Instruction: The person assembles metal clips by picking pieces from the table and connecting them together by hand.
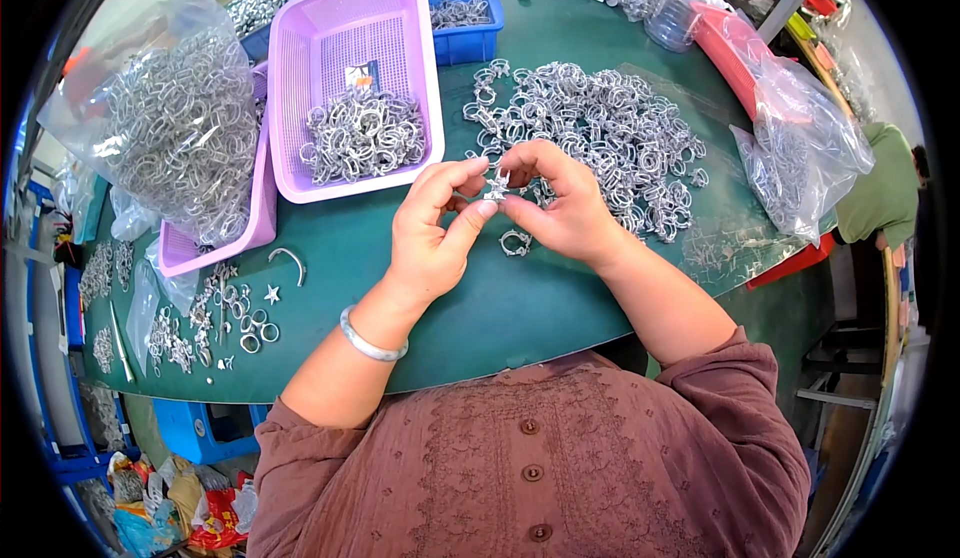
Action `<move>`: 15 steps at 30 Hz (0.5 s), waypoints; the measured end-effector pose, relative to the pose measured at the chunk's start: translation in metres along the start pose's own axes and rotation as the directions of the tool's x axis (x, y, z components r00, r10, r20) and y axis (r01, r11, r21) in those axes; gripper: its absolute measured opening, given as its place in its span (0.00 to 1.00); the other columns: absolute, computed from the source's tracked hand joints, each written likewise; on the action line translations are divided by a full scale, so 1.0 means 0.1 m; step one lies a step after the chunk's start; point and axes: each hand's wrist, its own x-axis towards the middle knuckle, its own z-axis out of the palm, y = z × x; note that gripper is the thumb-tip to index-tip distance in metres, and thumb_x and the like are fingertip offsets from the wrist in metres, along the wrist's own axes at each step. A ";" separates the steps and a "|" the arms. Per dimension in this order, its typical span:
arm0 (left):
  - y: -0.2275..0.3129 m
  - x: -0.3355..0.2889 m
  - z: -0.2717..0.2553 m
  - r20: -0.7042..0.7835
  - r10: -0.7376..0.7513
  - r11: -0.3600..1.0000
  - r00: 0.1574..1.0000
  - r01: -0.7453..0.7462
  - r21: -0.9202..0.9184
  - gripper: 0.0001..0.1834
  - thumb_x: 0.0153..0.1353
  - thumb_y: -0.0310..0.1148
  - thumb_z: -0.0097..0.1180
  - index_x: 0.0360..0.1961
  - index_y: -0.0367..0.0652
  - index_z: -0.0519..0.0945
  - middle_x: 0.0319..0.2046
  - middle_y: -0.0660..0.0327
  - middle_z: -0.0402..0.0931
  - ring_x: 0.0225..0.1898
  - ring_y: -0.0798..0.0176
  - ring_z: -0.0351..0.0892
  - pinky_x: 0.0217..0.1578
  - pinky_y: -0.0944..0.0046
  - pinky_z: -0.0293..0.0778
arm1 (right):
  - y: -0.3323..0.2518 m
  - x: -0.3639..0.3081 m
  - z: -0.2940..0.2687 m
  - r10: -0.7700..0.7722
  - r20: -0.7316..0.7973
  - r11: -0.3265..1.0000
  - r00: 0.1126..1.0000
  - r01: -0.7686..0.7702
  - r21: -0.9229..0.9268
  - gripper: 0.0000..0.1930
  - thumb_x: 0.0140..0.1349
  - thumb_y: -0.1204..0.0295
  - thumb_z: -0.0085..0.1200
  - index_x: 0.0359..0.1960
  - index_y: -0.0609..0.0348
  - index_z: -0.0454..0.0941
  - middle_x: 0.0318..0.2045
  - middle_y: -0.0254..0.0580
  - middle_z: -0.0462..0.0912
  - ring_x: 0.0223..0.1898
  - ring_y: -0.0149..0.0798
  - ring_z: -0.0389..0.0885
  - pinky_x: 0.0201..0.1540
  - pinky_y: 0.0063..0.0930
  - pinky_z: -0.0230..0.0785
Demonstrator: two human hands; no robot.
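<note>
In front of my chest, over the green table, a small silvery metal piece with pointed prongs is held up at my fingertips. My left hand pinches it from one side between thumb and fingers. My right hand grips it from the other side, also with thumb and fingertips. Fingers cover part of the piece, so its full shape is hidden. Just below my right hand a single silvery ring lies on the table. Beyond that hand spreads a large heap of silvery rings.
A lilac basket with rings leans over a second one bearing a stuffed clear bag. Behind is a blue bin. Loose rings lie left. A plastic bag sits right; a person in green is beyond.
</note>
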 end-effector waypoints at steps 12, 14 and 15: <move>0.01 0.03 -0.05 0.050 0.086 0.977 0.995 -0.094 0.192 0.10 0.50 0.18 0.53 0.36 0.36 0.73 0.35 0.62 0.67 0.31 0.73 0.67 0.31 0.75 0.66 | 0.07 -0.04 0.12 0.017 -0.078 1.000 0.997 -0.019 -0.025 0.15 0.41 0.79 0.58 0.32 0.59 0.68 0.27 0.37 0.72 0.26 0.32 0.75 0.26 0.23 0.67; 0.02 0.03 -0.05 0.052 0.091 0.973 0.994 -0.100 0.210 0.10 0.50 0.18 0.53 0.36 0.36 0.74 0.34 0.62 0.67 0.31 0.72 0.67 0.30 0.75 0.66 | 0.10 -0.05 0.12 0.025 -0.066 0.999 0.997 -0.027 -0.025 0.14 0.41 0.79 0.59 0.31 0.59 0.68 0.26 0.37 0.72 0.25 0.31 0.75 0.25 0.22 0.67; 0.02 0.03 -0.06 0.057 0.093 0.969 0.994 -0.104 0.224 0.10 0.51 0.18 0.53 0.36 0.36 0.74 0.34 0.61 0.67 0.31 0.72 0.67 0.31 0.75 0.66 | 0.11 -0.05 0.12 0.025 -0.064 0.999 0.998 -0.027 -0.025 0.14 0.41 0.79 0.59 0.31 0.59 0.68 0.26 0.37 0.72 0.25 0.31 0.75 0.25 0.22 0.67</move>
